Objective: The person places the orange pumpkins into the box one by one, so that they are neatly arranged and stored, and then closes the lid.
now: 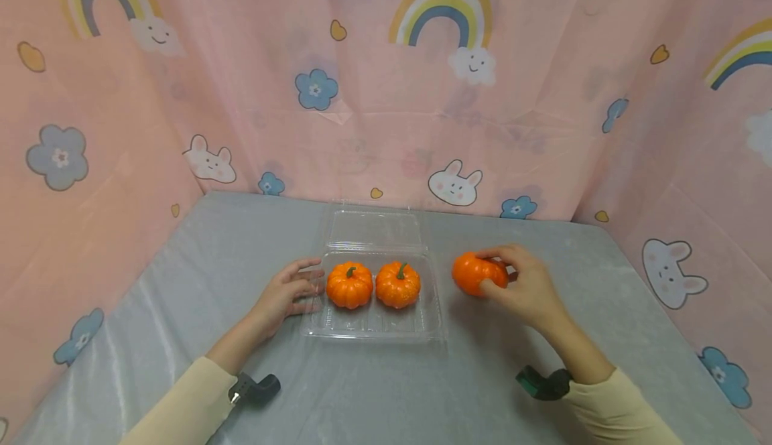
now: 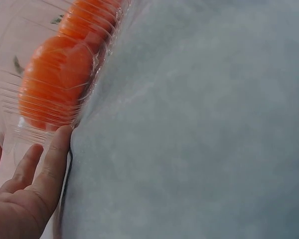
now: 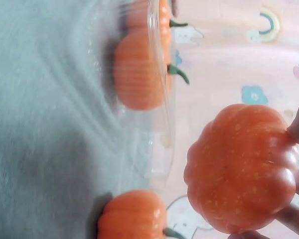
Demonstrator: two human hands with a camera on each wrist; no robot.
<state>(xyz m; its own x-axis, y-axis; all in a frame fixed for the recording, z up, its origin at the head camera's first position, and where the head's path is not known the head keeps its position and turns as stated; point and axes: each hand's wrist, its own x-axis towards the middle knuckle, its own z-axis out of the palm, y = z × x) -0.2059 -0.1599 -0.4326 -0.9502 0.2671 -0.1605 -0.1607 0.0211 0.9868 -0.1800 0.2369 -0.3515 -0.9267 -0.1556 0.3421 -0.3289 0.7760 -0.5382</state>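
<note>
My right hand [image 1: 531,287] grips a small orange toy pumpkin [image 3: 241,169], fingers and thumb around its sides, to the right of the clear plastic container [image 1: 374,333]. Two more pumpkins sit side by side in the container, a left one [image 1: 349,286] and a right one [image 1: 398,285], green stems up. Another pumpkin [image 3: 133,216] stands on the table in the right wrist view; I cannot clearly pick it out in the head view. With loosely extended fingers, my left hand [image 1: 291,294] touches the container's left side.
The container's clear lid [image 1: 375,229] lies folded open toward the back. Grey cloth [image 1: 374,391] covers the table. A pink patterned curtain [image 1: 374,143] encloses the back and both sides.
</note>
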